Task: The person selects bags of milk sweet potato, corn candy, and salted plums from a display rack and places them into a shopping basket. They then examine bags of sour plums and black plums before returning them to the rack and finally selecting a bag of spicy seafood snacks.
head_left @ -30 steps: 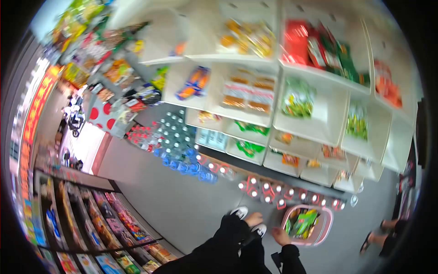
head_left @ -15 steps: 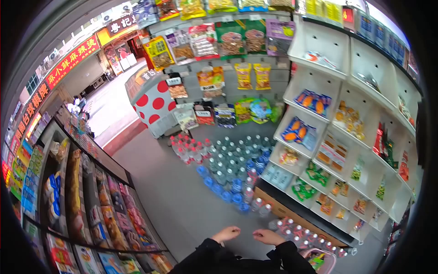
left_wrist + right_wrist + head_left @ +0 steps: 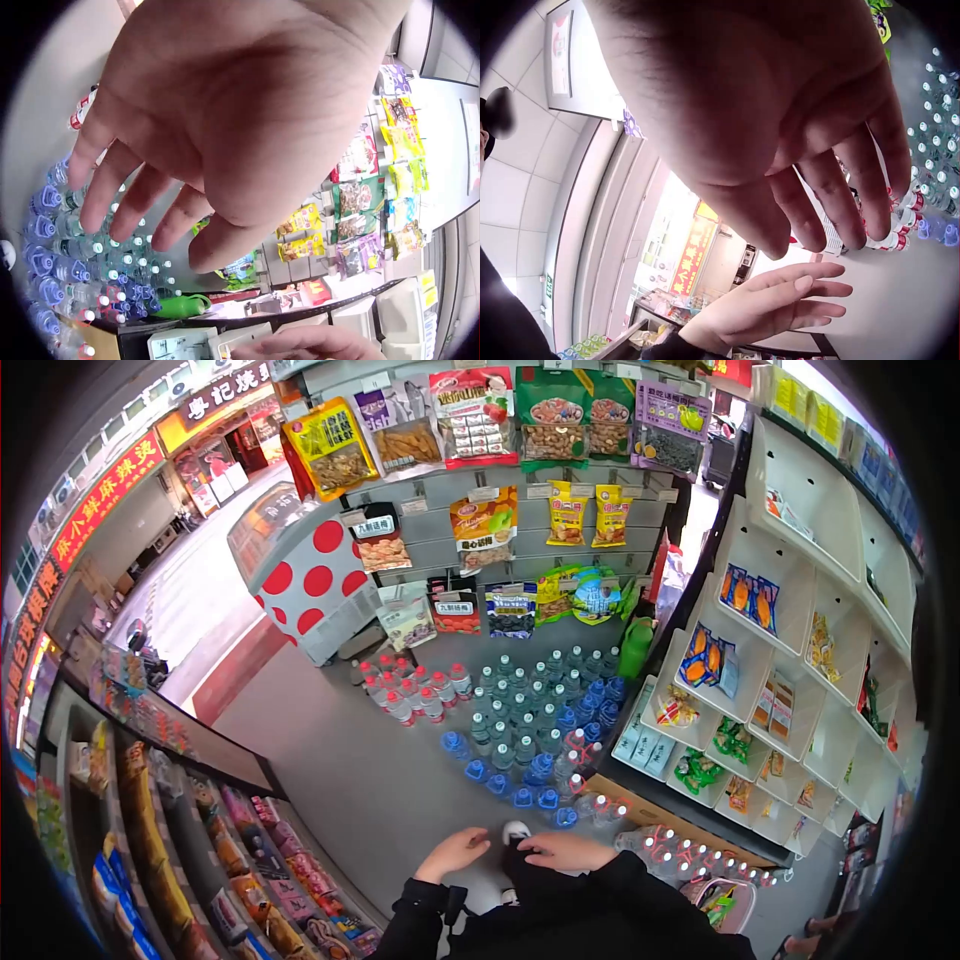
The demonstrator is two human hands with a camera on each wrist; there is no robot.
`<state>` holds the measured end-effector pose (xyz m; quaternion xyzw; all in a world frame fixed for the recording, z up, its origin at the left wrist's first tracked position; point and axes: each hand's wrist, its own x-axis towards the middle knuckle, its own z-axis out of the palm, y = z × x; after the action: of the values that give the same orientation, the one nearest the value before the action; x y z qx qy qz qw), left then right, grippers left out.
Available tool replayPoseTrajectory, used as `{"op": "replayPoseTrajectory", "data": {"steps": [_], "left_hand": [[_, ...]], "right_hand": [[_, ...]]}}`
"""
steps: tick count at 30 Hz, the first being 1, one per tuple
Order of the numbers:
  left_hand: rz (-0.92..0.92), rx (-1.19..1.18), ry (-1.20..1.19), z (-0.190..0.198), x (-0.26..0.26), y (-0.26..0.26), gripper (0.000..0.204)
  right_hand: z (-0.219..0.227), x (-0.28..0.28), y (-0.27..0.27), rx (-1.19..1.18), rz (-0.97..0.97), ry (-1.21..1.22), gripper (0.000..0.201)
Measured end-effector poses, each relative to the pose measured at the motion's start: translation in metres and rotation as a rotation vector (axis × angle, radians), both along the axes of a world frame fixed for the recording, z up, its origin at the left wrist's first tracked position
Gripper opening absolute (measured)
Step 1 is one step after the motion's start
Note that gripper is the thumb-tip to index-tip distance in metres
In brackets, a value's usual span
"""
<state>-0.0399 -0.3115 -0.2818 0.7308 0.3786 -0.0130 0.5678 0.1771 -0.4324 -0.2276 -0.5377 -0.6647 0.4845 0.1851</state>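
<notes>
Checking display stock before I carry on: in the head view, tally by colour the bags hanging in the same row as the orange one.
Black-topped bag: 1
Orange bag: 1
Yellow bags: 2
Total: 4

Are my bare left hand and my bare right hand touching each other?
Apart. The head view shows the bare left hand and the bare right hand with a clear gap between them.
</notes>
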Motion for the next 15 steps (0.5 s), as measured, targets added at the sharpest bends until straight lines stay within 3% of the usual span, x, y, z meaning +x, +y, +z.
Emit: {"op": "replayPoseTrajectory", "data": {"steps": [3,8,15], "left_hand": [[-0.009,-0.033,-0.065,-0.004,0.007,0.041,0.041],[0.036,0.017,0.024,0.003,0.012,0.124,0.036],[0.157,0.004,-0.057,-0.031,0.014,0.24,0.03]], "right_hand": [[-0.006,0.017,0.042,0.02,-0.079,0.05,0.034],[-0.026,0.037,0.136,0.07,-0.172,0.11,0.028],[-0.066,0.038,0.274,0.053,-0.246,0.219,0.033]]}}
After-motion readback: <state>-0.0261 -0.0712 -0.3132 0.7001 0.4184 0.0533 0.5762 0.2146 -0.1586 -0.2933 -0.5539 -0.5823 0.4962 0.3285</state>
